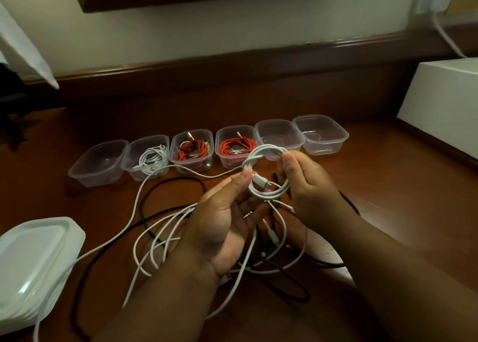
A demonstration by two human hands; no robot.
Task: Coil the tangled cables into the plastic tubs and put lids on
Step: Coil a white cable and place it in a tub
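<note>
Both hands hold a white cable coil (pixel 267 158) above the wooden table. My left hand (pixel 225 222) pinches its left side with the thumb, beside the plug end. Gripping the coil's right side is my right hand (pixel 307 186). The cable's free end trails left across the table. Several clear plastic tubs stand in a row behind: an empty one (pixel 99 164), one with a white cable (pixel 148 158), two with red cables (pixel 192 149) (pixel 236 145), and two empty ones (pixel 279 136) (pixel 320 133). A tangle of white and black cables (pixel 165 241) lies under my hands.
A stack of translucent lids (pixel 33 261) sits at the near left. A white box (pixel 445 104) stands at the right edge. The wall and a dark wooden ledge (pixel 232 65) run behind the tubs. A white cord (pixel 447 36) hangs from a wall socket at top right.
</note>
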